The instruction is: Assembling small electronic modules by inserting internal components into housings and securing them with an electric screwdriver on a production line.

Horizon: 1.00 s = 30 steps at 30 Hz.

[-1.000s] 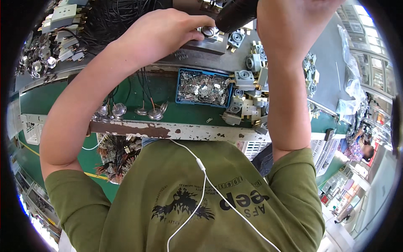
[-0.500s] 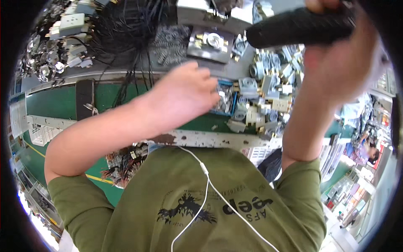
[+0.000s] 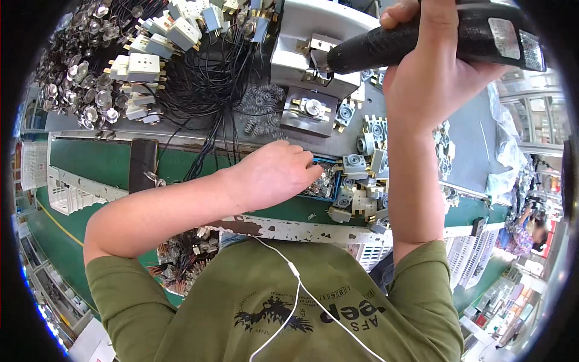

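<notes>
My right hand (image 3: 431,84) is wrapped round a thick black power screwdriver (image 3: 377,49), held almost level. The driver's narrow end meets a pale plug part (image 3: 324,44) seated in an upright metal fixture (image 3: 288,65); the exact contact is hard to make out. My left hand (image 3: 280,175) is closed, fingers curled under, beside a blue tray (image 3: 336,192) of small shiny metal pieces. Whatever those fingers hold is hidden. Just in front of the fixture, a flat steel block (image 3: 301,125) carries a round-centred plug base (image 3: 313,107).
Coil springs (image 3: 259,105) lie left of the steel block. Black cables (image 3: 202,78) with grey-white plugs (image 3: 143,66) spread behind them, beside a heap of small clear-and-metal parts (image 3: 87,90). Grey plug housings (image 3: 356,163) crowd the right. A chipped white rail (image 3: 301,232) runs before me.
My right hand has brought the screwdriver left, its end now at the fixture. My left hand remains closed by the blue tray. The view has shifted, showing more of the bench's far side.
</notes>
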Tool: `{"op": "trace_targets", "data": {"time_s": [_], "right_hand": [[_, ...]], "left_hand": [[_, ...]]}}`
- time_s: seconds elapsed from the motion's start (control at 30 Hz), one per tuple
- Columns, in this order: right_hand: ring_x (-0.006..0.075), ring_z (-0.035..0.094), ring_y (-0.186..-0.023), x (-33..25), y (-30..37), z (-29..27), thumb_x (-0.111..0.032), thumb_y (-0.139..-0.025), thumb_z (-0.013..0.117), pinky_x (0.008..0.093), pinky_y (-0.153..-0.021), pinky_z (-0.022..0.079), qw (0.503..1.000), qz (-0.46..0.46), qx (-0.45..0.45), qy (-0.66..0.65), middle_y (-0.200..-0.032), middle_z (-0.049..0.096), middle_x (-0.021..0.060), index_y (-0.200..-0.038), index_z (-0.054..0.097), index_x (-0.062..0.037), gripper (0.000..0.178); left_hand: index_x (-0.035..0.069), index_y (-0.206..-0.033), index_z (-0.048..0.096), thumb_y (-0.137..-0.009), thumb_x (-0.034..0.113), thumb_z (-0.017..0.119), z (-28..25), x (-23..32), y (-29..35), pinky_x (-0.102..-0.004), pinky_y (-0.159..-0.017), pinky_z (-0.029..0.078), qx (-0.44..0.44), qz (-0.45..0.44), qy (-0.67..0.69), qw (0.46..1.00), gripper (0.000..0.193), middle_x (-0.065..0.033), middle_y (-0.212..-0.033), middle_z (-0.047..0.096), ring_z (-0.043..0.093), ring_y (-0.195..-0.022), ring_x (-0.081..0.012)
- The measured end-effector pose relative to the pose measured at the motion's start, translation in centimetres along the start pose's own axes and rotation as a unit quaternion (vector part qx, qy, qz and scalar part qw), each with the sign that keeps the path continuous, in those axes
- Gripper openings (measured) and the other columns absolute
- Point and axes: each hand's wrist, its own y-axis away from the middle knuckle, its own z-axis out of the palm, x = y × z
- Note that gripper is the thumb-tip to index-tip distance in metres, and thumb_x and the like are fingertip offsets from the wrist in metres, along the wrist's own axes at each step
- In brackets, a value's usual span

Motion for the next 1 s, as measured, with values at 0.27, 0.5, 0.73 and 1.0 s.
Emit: {"op": "trace_targets", "data": {"time_s": [0.27, 0.5, 0.73, 1.0], "right_hand": [[0.0137, 0.06, -0.054, -0.1, 0.4, 0.9, -0.003, -0.096, 0.073, 0.0273, -0.049, 0.047, 0.999, 0.011, -0.03, -0.006, -0.077, 0.064, 0.0073, -0.104, 0.057, -0.0001, 0.018], [0.0131, 0.061, -0.056, 0.1, 0.1, 1.2, 0.001, -0.096, 0.071, 0.0272, -0.05, 0.049, 0.999, 0.025, -0.028, -0.004, -0.082, 0.065, 0.0091, -0.11, 0.052, 0.0001, 0.024], [0.0121, 0.062, -0.06, 0.4, 0.5, 2.4, 0.003, -0.095, 0.071, 0.0255, -0.051, 0.051, 0.999, 0.034, -0.017, 0.011, -0.088, 0.066, 0.0095, -0.12, 0.042, -0.0017, 0.04], [0.0115, 0.062, -0.06, -0.7, 1.2, 2.9, 0.004, -0.092, 0.073, 0.0252, -0.05, 0.05, 0.998, 0.054, 0.024, 0.025, -0.087, 0.065, 0.0085, -0.121, 0.042, -0.0029, 0.043]], "left_hand": [[0.008, -0.092, 0.066, -0.084, 0.013, 0.063, 0.0, -0.2, 0.0, -0.0369, -0.075, 0.053, -0.01, 0.018, 0.015, 1.0, 0.01, -0.0045, -0.083, 0.063, 0.067, -0.085, -0.0215], [0.009, -0.092, 0.065, -0.085, 0.014, 0.063, -0.2, -0.3, 0.0, -0.0375, -0.076, 0.054, -0.012, 0.021, 0.021, 0.999, 0.009, -0.0041, -0.083, 0.063, 0.067, -0.087, -0.0218], [0.008, -0.095, 0.064, -0.085, 0.013, 0.063, -0.3, -0.3, 0.0, -0.0377, -0.076, 0.054, -0.013, 0.016, 0.034, 0.999, 0.011, -0.0046, -0.084, 0.063, 0.067, -0.087, -0.0232], [0.007, -0.091, 0.066, -0.084, 0.012, 0.064, -0.7, -0.7, 0.2, -0.0391, -0.079, 0.054, -0.017, 0.019, 0.043, 0.999, 0.01, -0.0065, -0.086, 0.065, 0.068, -0.09, -0.0249]]}}
